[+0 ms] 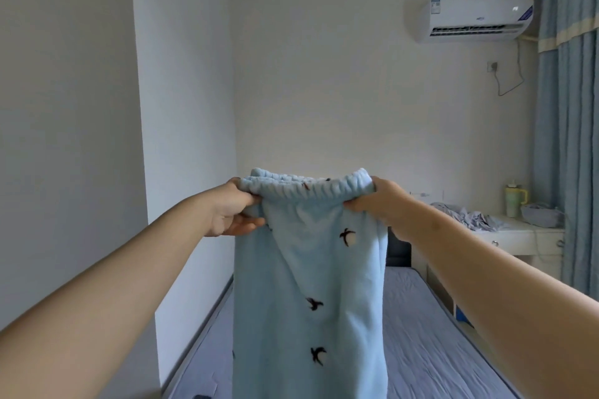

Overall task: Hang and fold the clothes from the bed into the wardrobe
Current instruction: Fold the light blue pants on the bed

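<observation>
A pair of light blue fleece trousers [308,269] with small dark bird prints hangs upright in front of me, above the bed [428,343]. My left hand [231,212] grips the left end of the elastic waistband. My right hand [377,202] grips the right end, so the waistband is stretched between them at about chest height. The legs drop straight down and run out of the bottom of the view. No wardrobe is in sight.
The bed with a blue-grey sheet runs along the white wall on the left. At the right stands a white desk [525,233] with crumpled grey cloth [466,214] and a green mug [513,201]. Blue curtains [570,139] hang far right, below-left of them an air conditioner [476,18].
</observation>
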`<control>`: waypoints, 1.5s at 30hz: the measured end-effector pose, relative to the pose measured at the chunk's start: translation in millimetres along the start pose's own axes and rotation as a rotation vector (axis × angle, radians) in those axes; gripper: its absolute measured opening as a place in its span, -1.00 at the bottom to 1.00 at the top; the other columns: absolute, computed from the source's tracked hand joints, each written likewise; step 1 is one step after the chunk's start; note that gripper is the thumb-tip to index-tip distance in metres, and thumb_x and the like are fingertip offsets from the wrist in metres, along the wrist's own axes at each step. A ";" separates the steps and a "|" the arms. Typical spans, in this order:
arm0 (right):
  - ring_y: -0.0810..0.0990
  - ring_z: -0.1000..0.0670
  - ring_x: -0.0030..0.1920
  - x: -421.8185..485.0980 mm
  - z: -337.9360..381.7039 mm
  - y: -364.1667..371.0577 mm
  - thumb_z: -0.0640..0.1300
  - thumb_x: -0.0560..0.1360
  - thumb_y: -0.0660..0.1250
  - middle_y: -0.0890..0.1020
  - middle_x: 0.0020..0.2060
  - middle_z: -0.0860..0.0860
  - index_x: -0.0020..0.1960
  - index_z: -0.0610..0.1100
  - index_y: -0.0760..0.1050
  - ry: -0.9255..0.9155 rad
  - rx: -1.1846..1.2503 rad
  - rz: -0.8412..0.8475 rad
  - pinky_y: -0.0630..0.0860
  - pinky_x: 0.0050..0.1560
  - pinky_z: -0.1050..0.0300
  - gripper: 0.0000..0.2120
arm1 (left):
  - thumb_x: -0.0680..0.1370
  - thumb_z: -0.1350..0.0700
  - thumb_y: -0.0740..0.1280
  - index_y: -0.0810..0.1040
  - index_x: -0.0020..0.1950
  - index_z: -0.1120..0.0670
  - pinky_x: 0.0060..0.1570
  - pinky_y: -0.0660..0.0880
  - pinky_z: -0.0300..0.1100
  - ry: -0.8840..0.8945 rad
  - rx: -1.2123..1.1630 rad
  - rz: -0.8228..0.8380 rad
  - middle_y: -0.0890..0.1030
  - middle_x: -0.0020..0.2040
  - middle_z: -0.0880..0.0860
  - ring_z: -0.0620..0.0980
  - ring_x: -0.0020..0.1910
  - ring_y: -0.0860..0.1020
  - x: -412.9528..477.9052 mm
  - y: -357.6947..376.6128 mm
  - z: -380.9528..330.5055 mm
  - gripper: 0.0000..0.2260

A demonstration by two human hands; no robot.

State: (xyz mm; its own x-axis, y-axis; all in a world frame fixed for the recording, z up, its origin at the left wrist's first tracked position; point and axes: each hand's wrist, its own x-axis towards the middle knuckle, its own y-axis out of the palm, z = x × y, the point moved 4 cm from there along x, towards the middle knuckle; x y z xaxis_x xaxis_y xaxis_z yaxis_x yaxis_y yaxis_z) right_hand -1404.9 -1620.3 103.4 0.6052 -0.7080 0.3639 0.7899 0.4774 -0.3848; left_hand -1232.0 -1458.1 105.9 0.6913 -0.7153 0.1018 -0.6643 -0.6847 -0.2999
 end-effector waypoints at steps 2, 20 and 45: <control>0.64 -0.06 -0.16 -0.8 3.3 -0.5 -0.29 0.43 0.38 0.66 -0.16 -0.09 0.07 -0.19 0.51 0.056 0.207 0.102 0.60 -0.15 0.04 -0.78 | 0.58 0.17 0.25 0.45 -0.01 -0.02 -0.56 0.47 -0.34 0.038 -0.076 0.037 0.43 -0.31 -0.01 -0.21 -0.64 0.37 1.0 -12.2 -2.8 -0.92; 0.57 -0.12 -0.08 44.1 -123.3 102.2 -0.21 0.46 0.24 0.58 -0.07 -0.09 0.05 -0.12 0.43 0.424 -0.539 -0.021 0.49 -0.13 0.12 -0.83 | 0.60 0.17 0.24 0.44 0.17 0.04 -0.23 0.52 -0.06 -0.301 -0.010 0.225 0.57 -0.03 0.13 0.07 -0.27 0.54 113.1 24.5 139.7 -0.84; 0.36 0.07 -0.29 -16.6 10.1 26.6 -0.30 0.35 0.28 0.41 -0.34 0.05 -0.24 -0.06 0.34 -0.222 0.264 -0.451 0.35 -0.31 0.17 -0.82 | 0.47 0.21 0.41 0.38 -0.11 -0.03 -0.11 0.53 -0.19 0.403 -0.238 -0.010 0.58 -0.18 -0.04 -0.07 -0.23 0.59 11.2 -41.2 12.9 -0.77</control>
State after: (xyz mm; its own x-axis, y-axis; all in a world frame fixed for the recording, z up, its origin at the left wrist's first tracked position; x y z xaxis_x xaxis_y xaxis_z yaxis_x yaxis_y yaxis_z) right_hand -1392.9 -1590.5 95.7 0.1855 -0.7595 0.6235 0.9558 0.2869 0.0651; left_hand -1193.2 -1436.1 107.2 0.5640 -0.6734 0.4779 -0.7371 -0.6714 -0.0762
